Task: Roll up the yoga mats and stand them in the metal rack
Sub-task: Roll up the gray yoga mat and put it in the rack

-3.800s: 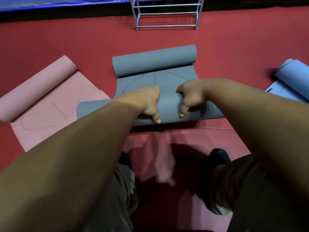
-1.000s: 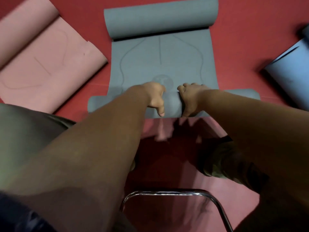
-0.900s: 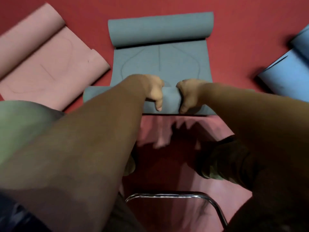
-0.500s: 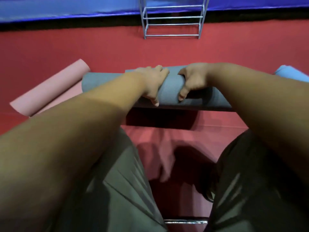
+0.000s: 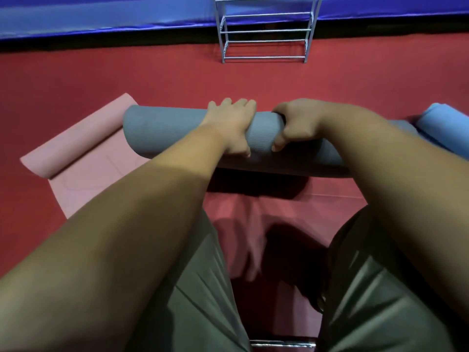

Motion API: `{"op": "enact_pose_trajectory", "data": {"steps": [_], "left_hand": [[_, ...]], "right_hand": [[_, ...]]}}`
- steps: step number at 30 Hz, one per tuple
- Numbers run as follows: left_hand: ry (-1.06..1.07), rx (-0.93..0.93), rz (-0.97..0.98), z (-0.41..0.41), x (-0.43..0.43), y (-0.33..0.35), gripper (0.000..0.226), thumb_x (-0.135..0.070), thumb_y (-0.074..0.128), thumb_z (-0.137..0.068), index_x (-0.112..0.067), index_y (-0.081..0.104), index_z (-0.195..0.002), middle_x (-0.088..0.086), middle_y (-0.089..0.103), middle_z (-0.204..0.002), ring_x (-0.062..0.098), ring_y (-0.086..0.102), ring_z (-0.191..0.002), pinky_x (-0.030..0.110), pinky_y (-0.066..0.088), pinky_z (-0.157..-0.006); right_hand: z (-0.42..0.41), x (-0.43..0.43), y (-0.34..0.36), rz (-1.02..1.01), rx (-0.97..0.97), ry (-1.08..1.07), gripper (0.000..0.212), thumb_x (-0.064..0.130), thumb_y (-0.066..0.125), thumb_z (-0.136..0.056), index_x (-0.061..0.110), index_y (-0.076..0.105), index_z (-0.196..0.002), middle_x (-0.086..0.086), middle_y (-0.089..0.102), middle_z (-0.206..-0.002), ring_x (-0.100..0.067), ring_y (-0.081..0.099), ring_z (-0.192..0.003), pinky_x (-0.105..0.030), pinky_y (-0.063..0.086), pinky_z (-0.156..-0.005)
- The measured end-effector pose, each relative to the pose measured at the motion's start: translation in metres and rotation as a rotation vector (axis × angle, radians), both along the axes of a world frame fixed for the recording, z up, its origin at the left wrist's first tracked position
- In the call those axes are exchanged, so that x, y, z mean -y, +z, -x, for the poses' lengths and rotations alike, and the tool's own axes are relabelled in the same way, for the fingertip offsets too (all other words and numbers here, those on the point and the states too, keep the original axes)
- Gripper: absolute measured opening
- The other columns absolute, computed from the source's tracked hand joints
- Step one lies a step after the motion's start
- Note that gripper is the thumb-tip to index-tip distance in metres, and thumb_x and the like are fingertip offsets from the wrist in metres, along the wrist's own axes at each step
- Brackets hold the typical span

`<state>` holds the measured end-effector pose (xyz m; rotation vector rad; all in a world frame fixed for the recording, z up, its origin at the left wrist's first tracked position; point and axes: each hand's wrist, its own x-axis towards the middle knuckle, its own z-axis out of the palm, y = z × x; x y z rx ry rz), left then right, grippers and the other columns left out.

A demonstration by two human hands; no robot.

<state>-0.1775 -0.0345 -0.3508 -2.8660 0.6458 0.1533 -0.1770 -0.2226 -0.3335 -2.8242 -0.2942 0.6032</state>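
Grey mat (image 5: 172,133), fully rolled into one thick tube, lies crosswise in front of the person and appears to be raised off the red floor (image 5: 127,77), judging by the dark shadow beneath it. The left hand (image 5: 232,125) grips the tube near its middle, fingers over the top and thumb on the near side. The right hand (image 5: 297,123) grips just beside it, fingers curled round the tube.

Progress: rolling of this mat looks complete. Carrying it to the metal rack (image 5: 265,29) and standing it upright remain. The rack stands well apart, against the blue padding (image 5: 101,13), and no mat is seen in it. The pink mat (image 5: 83,153), left of the grey one, is rolled only at its far end, with a flat part showing. The blue mat (image 5: 444,130), at the right edge, shows a roll; the rest of it is hidden.

Change: 3.8 s and 1.0 s ago a flat stretch of grey mat lay between a near roll under the hands and a far roll. That stretch is now gone. By 0.5 s ago the single tube was already held much as here.
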Motion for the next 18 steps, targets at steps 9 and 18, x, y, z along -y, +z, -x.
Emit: {"op": "enact_pose_trajectory", "data": {"steps": [9,18], "left_hand": [[0.054,-0.115,0.093,-0.014,0.000,0.005,0.092,-0.065,0.093,-0.053,-0.027,0.053,-0.127,0.001,0.063,-0.129,0.034,0.062,-0.119,0.047,0.051,-0.090],[0.149,-0.301,0.198,-0.023,-0.014,0.004,0.113,-0.063,0.096,-0.051,-0.024,0.046,-0.144,0.001,0.063,-0.125,0.031,0.063,-0.111,0.044,0.055,-0.094]], "right_hand": [[-0.012,0.008,-0.004,0.026,-0.011,0.009,0.101,0.053,0.092,-0.072,0.021,0.046,-0.156,-0.011,0.059,-0.146,-0.034,0.058,-0.130,-0.043,0.048,-0.110],[-0.009,-0.014,-0.015,0.230,0.147,0.066,0.108,0.081,0.087,-0.050,0.026,0.055,-0.137,-0.002,0.064,-0.133,-0.035,0.061,-0.125,-0.051,0.051,-0.101]]}}
